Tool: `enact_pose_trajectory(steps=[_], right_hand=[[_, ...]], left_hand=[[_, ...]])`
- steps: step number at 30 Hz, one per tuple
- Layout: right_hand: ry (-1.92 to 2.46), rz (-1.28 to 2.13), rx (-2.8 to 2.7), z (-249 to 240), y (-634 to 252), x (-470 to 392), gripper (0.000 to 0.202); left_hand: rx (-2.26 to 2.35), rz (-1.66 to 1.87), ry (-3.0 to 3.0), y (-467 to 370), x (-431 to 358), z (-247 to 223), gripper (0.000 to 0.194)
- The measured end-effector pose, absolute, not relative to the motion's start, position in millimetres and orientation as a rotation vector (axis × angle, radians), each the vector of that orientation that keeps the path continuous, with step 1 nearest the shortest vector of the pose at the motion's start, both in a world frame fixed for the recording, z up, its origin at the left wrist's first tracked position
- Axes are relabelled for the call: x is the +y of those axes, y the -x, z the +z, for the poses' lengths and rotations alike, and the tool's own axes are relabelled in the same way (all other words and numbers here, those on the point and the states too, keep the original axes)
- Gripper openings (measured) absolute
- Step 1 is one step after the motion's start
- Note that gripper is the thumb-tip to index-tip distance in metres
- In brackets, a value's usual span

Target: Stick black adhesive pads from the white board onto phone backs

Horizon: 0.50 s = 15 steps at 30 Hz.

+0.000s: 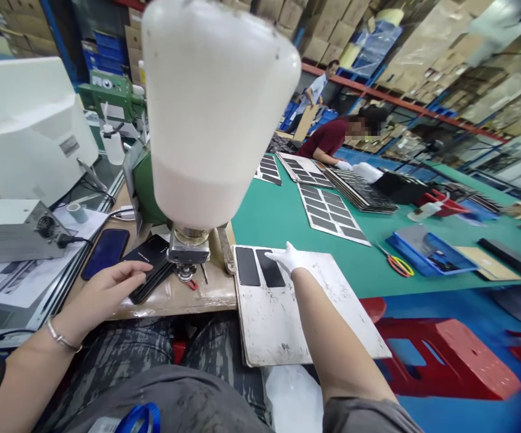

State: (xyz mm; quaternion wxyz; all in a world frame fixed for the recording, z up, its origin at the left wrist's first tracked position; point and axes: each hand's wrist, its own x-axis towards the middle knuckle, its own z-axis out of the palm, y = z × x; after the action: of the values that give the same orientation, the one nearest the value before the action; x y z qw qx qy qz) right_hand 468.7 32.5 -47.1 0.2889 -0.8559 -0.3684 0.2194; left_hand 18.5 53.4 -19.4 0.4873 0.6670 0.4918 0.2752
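My left hand is bare, its fingers stretched loosely towards a stack of black flat pieces. Nothing shows in that hand. My right hand wears a white glove. Its fingers reach out over the top end of a black rectangular piece, touching it or just above; which one I cannot tell. That piece lies beside another black rectangle on a stained white board. Between my hands hangs a machine head with a metal nozzle end, under a large white plastic container.
A dark phone and a white power unit are on the left. On the green table lie a sheet of black rectangles, scissors and a blue tray. A person in dark red bends over the far side.
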Motion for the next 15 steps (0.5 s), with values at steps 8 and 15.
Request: enact_pose_trajectory(steps=[8,15], right_hand=[[2.018,0.738,-1.106,-45.5,-404.9,4.6,0.071],[1.804,0.950,-1.188,-46.6,-336.8,-28.6,0.043]], left_hand=[[1.663,0.334,-2.314,-32.9,106.7,-48.9,0.041],[1.644,0.377,-2.295,-28.7,112.8,-38.8,0.035]])
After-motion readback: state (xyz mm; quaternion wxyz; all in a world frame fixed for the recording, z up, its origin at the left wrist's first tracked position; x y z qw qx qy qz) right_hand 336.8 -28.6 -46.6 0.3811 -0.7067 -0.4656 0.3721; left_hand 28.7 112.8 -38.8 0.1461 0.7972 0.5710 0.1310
